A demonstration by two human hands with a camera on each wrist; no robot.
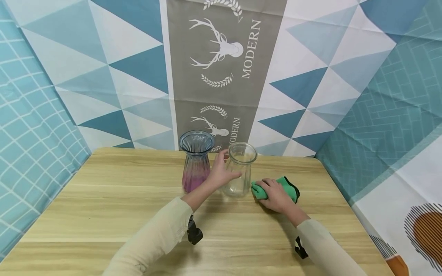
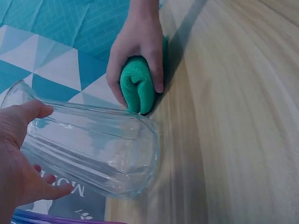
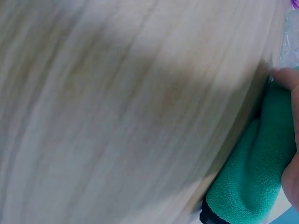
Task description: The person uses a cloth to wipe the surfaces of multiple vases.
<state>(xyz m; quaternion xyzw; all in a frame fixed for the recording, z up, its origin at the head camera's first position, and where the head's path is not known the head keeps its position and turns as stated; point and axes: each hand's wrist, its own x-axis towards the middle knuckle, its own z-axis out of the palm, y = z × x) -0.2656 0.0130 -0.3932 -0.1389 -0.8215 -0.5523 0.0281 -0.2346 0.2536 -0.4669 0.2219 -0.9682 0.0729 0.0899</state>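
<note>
A clear glass vase (image 1: 237, 180) stands upright at the back of the table. My left hand (image 1: 221, 170) is at its left side, fingers and thumb spread apart around the glass; in the left wrist view the left hand (image 2: 18, 149) shows a wide gap between thumb and fingers. To the right, my right hand (image 1: 276, 195) grips a folded green cloth (image 1: 290, 188) with black edging on the tabletop. The left wrist view shows the cloth (image 2: 136, 86) pinched between thumb and fingers, close beside the vase (image 2: 103, 144).
Just left of the clear vase stands a ribbed glass vase (image 1: 196, 165), blue at the top and pink-purple below. The wooden table (image 1: 114, 214) ends at a patterned cloth backdrop (image 1: 138, 73) behind. Patterned hangings also line both sides.
</note>
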